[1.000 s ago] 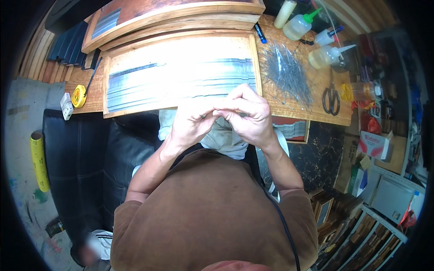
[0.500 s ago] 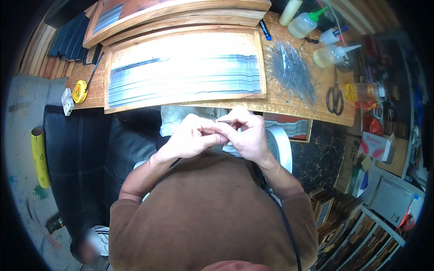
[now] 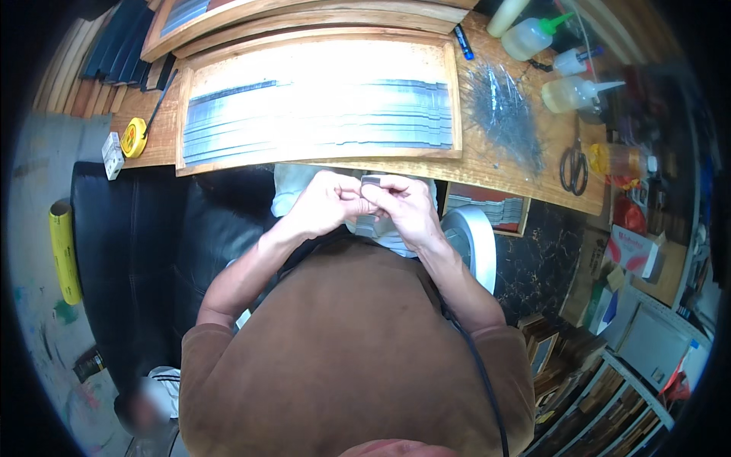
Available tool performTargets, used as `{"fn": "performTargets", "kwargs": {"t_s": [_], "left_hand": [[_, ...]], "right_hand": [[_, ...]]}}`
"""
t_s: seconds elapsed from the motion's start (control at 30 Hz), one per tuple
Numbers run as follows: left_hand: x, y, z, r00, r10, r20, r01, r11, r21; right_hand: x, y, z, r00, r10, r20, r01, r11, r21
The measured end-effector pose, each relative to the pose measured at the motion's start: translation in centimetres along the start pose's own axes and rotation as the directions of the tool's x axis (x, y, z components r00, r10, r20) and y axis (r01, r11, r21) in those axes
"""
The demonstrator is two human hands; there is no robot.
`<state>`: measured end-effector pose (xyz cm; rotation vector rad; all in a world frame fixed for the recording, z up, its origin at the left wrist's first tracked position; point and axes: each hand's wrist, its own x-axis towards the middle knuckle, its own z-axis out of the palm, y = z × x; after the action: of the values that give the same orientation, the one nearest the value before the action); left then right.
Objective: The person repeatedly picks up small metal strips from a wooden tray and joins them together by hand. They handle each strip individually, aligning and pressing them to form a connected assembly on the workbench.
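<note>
Wooden counter (image 3: 495,164) above both hands; squeeze bottles (image 3: 533,34) far upper right. Left hand (image 3: 324,204) and right hand (image 3: 407,209) pinch a small grey strip (image 3: 371,181).

Bright, even light from above, strongest on the shallow wooden tray (image 3: 449,99), where the pale strips (image 3: 320,114) wash out almost to white glare. Softer light on the hands, left hand (image 3: 320,206) and right hand (image 3: 407,209), with mild shadow beneath them toward the lap. Dimmer along the lower right, among the shelves (image 3: 609,388). Strong fisheye bending of straight edges toward the rim, framed by a black circular border. Centre fairly sharp; slight softness and smearing at the edges, notably lower left.
</note>
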<state>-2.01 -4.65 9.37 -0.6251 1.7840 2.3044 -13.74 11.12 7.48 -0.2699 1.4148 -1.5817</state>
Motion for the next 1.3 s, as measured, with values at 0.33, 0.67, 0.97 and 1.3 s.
{"fn": "performTargets", "kwargs": {"t_s": [0.33, 0.67, 0.97, 1.3], "left_hand": [[-5.1, -2.0, 1.6, 0.758, 0.618, -0.208, -0.483, 0.747, 0.457], [-5.8, -3.4, 1.0, 0.807, 0.558, -0.194, -0.452, 0.795, 0.404], [-6.0, -2.9, 1.1, 0.867, 0.464, -0.182, -0.378, 0.850, 0.367], [-6.0, -2.7, 0.9, 0.896, 0.397, -0.199, -0.320, 0.888, 0.330]], "right_hand": [[-1.9, -2.3, 3.0, 0.775, -0.549, 0.313, 0.632, 0.677, -0.378], [-2.0, -3.0, 2.6, 0.836, -0.390, 0.386, 0.529, 0.759, -0.380], [-2.3, -3.1, 2.8, 0.846, -0.388, 0.366, 0.513, 0.779, -0.361], [-2.8, -2.8, 3.1, 0.882, -0.361, 0.303, 0.458, 0.806, -0.374]]}}
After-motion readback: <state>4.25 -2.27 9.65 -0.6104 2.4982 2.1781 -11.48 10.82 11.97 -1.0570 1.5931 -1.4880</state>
